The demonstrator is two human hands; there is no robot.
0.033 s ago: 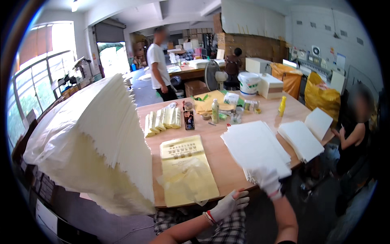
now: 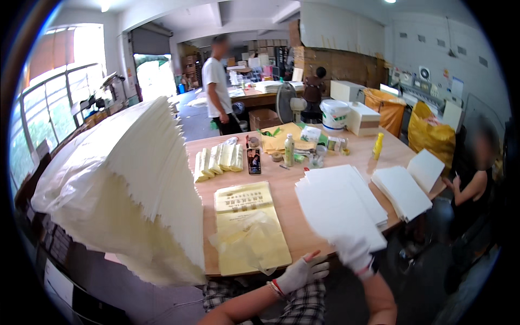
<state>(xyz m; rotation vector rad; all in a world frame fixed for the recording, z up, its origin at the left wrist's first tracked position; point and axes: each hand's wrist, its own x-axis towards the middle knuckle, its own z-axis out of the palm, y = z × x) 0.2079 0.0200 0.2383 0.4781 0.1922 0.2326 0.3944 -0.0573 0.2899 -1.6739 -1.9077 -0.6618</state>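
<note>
A loose pile of white sheets [image 2: 338,200] lies on the table before me, its layers slightly fanned. At its near edge is my right hand [image 2: 356,255] in a white glove. Motion smears its fingers, so I cannot tell whether they grip a sheet. My left hand [image 2: 298,272], in a white glove with bare fingertips showing, rests low by the table's front edge. Its fingers are stretched out and nothing is in them. Left of it lies a yellow printed paper packet [image 2: 250,216] with a crumpled clear plastic wrapper [image 2: 246,238] on top.
A tall stack of cream paper [image 2: 146,179] in plastic rises at left. Folded yellow bundles [image 2: 219,160], a phone [image 2: 253,161], a bottle [image 2: 288,150] and a white bucket [image 2: 333,115] stand farther back. More white sheets [image 2: 402,190] lie right, near a seated person [image 2: 471,189]. Another person [image 2: 216,86] stands beyond.
My right hand has shifted slightly down toward me at the near edge of the white sheets. My left hand stays almost in place. The whole view has moved a little.
</note>
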